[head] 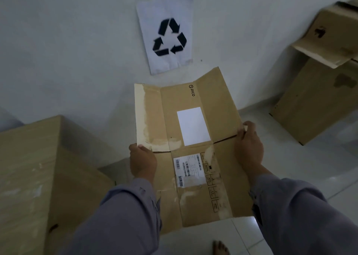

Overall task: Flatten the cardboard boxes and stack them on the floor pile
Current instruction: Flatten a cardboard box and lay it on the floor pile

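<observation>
A flattened brown cardboard box (193, 144) with a white blank label, a barcode shipping label and torn tape marks is held flat in front of me, above the white tiled floor. My left hand (143, 161) grips its left edge at the flap fold. My right hand (249, 148) grips its right edge, thumb on top. Both sleeves are grey-purple. No floor pile shows beneath the flattened box.
A large upright cardboard box (38, 177) stands at the left. Another tall box (313, 100) with an open flap stands at the right by the wall. A paper sheet with a recycling symbol (168, 34) hangs on the white wall ahead. A bare foot (220, 248) shows below.
</observation>
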Demonstrator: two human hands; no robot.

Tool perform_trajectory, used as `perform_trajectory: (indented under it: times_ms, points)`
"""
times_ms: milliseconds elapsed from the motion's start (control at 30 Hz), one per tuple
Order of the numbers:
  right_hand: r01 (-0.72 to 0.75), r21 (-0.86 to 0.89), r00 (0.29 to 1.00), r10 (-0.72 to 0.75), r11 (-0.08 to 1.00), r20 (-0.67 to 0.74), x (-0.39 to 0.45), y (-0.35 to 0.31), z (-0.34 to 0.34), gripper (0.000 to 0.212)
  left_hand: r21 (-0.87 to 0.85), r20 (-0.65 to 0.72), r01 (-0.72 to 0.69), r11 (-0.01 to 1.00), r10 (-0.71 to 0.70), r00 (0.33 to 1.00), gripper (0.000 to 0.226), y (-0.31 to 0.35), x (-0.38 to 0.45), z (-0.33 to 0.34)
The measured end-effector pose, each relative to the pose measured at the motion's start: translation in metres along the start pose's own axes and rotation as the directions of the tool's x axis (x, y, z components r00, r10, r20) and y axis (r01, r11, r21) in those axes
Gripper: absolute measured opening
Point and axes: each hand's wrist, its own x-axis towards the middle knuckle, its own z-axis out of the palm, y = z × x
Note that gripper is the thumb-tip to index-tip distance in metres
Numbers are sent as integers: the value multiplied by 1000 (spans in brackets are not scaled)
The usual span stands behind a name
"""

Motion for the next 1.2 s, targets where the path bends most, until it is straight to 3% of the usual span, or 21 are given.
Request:
perform_trajectory:
  times_ms: [300, 500, 633, 867, 1067, 1200]
  points:
    - [-9, -33, 983, 14, 999, 180, 52, 107, 72, 38, 82, 34, 122, 989, -125, 992, 30, -32, -23, 143]
    - [40, -34, 941, -26, 999, 336, 65, 200, 171, 53, 34, 65, 246, 969, -248, 967, 34, -109, -11, 260]
    - [59, -53, 937, -37, 997, 347, 67, 261, 247, 57, -12, 89, 340, 940, -338, 937, 33, -172, -4, 344]
    - [46, -12, 920, -37, 999, 391, 73, 359, 375, 76, -31, 114, 385, 922, -380, 918, 27, -272, 22, 479]
    - [-52, -57, 894, 71, 997, 443, 61, 437, 451, 83, -20, 161, 375, 927, -367, 916, 26, -340, 34, 574]
    - [-130, -410, 856, 311, 903, 413, 37, 481, 469, 82, -13, 195, 387, 922, -377, 906, 32, -360, 33, 601]
